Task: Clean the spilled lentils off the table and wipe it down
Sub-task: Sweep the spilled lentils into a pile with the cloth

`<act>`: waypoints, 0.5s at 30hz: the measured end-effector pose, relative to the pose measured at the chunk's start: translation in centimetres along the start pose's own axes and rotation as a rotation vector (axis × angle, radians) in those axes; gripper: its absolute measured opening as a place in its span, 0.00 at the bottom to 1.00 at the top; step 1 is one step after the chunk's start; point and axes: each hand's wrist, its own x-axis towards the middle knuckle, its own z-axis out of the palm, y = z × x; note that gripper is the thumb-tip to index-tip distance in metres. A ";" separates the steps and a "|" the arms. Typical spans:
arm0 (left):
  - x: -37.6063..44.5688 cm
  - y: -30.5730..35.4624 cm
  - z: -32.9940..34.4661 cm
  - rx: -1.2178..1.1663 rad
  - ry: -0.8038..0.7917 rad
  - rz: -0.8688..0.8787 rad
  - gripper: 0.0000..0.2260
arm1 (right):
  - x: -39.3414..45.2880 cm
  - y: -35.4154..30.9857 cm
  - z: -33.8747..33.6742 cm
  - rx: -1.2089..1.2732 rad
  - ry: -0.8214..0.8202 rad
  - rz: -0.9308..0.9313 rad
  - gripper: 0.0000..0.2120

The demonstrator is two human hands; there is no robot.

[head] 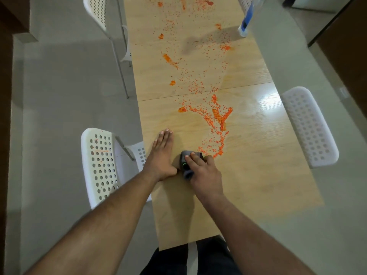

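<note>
White chair (99, 165) at lower left of frame, beside the table (258, 175). My left hand (161, 155) lies flat on the table near its left edge, fingers straight & together, pointing up-frame. Just right of it, almost touching, my right hand (202, 171) grips a grey cloth (187, 165) w/ a green-black bit, pressed on the table. Lentils (216, 124) start right at the cloth's upper-right edge, orange trail running up thru centre frame, thinner scatter w/ small clumps toward top. Blue-white bottle (246, 20) upper right, at the table's edge. Another white chair (309, 126) mid right.
</note>
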 end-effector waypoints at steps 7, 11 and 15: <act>-0.3 0.7 0.6 0.011 0.022 -0.035 0.59 | 9.4 3.1 -3.2 -0.007 0.045 0.146 0.26; -0.9 1.5 1.2 -0.017 0.023 -0.007 0.56 | 11.2 3.8 -4.8 0.025 0.079 0.134 0.28; -1.1 2.2 2.1 0.015 0.008 0.022 0.56 | 7.2 3.4 -5.1 0.077 0.136 0.041 0.28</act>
